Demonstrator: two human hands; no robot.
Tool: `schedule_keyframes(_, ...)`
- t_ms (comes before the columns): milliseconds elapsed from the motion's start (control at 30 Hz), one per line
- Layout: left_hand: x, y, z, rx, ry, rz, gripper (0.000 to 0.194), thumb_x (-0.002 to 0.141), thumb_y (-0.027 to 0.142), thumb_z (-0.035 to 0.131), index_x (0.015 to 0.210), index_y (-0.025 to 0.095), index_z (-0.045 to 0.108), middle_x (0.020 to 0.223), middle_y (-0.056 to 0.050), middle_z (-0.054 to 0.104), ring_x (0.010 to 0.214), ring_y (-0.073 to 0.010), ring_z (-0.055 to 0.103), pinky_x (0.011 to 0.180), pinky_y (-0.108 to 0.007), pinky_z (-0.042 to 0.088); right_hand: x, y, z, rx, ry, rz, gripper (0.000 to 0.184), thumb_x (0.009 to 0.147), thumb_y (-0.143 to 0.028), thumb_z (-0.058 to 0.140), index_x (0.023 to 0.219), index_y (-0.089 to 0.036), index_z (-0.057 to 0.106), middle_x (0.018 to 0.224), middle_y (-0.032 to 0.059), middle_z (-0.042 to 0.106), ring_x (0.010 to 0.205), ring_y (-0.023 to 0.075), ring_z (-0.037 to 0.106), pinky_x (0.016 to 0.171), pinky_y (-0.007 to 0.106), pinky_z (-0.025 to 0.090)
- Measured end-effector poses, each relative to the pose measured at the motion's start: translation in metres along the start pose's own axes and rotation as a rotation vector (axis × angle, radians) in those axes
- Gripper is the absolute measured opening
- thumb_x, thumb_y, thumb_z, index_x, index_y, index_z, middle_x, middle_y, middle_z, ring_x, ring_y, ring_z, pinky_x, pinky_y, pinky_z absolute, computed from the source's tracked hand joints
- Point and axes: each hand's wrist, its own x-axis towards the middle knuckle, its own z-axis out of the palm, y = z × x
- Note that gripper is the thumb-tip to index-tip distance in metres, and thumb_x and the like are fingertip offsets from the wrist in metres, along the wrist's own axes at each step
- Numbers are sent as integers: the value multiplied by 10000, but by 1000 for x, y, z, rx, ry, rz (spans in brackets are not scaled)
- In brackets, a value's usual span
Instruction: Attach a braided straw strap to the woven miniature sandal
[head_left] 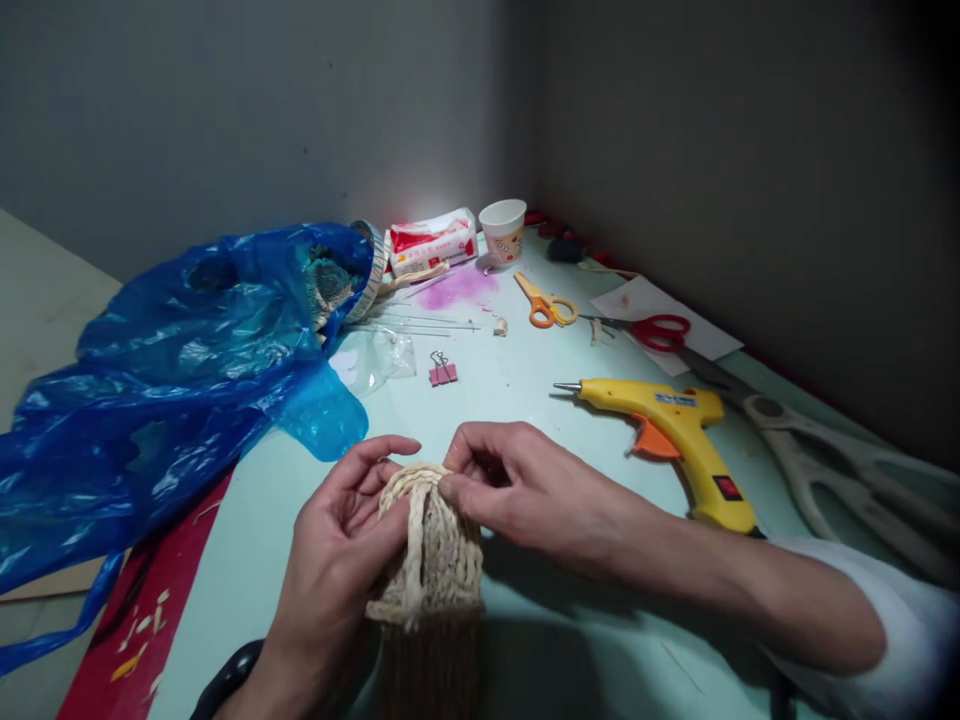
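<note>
A small piece of woven straw cord (450,545), pale with a rounded top and a darker brown lower part, is held up in front of me over the table. My left hand (337,530) grips it from the left, the thumb pressed on a thick strand that runs down its front. At its upper right edge, my right hand (499,475) pinches the cord between thumb and bent fingers. A dark gap shows beside the strand. The left fingers behind the piece are partly hidden.
To the right lie a yellow glue gun (652,400), large shears (795,430), red-handled scissors (656,332) and orange scissors (544,305). A pink binder clip (442,373), paper cup (502,230) and tissue pack (431,245) sit farther back. A blue plastic bag (187,340) covers the left side.
</note>
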Motion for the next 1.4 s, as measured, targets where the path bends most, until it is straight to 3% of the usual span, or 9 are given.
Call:
schedule_keyframes(267,-4,14,1,-131,-27,-24,437,665,271,835,1042,216,620,762,13,682,569,-99,624,528,-159,480,-1,-12,-10,-33,-22,-94,255,947,-355,497,851,-173,647,788,-1,614,731,131,517,621,254,370)
schedule_keyframes(433,-5,15,0,-148,-41,-7,444,649,276,854,1026,211,630,737,20,682,561,-101,632,523,-159,480,-1,-18,-4,3,-12,-100,157,878,-324,592,868,-174,638,763,-18,597,694,123,506,599,248,365)
schedule_keyframes(767,-10,12,3,-168,-32,-37,471,623,256,872,1038,171,666,737,0,688,610,-106,630,548,-157,483,0,-13,1,141,-18,-25,39,793,-170,597,772,-139,605,674,-23,528,632,112,447,560,245,332)
schedule_keyframes(1067,5,0,0,-166,-91,-82,313,678,177,822,946,147,664,764,-13,716,615,-102,631,560,-169,486,4,5,11,65,76,-47,106,848,-220,565,803,-142,620,675,-23,532,637,115,461,554,241,333)
schedule_keyframes(1300,6,5,-4,-194,-134,-64,238,700,145,779,884,144,627,702,6,688,586,-96,612,536,-174,478,6,4,-2,106,-88,-109,197,889,-289,576,929,-122,670,826,28,625,742,142,516,678,264,391)
schedule_keyframes(1400,6,4,-5,-217,-156,-70,228,721,142,759,906,139,626,733,-6,695,618,-106,631,574,-189,496,6,3,-4,141,-96,-88,173,866,-272,603,922,-121,668,810,20,616,722,134,510,670,257,385)
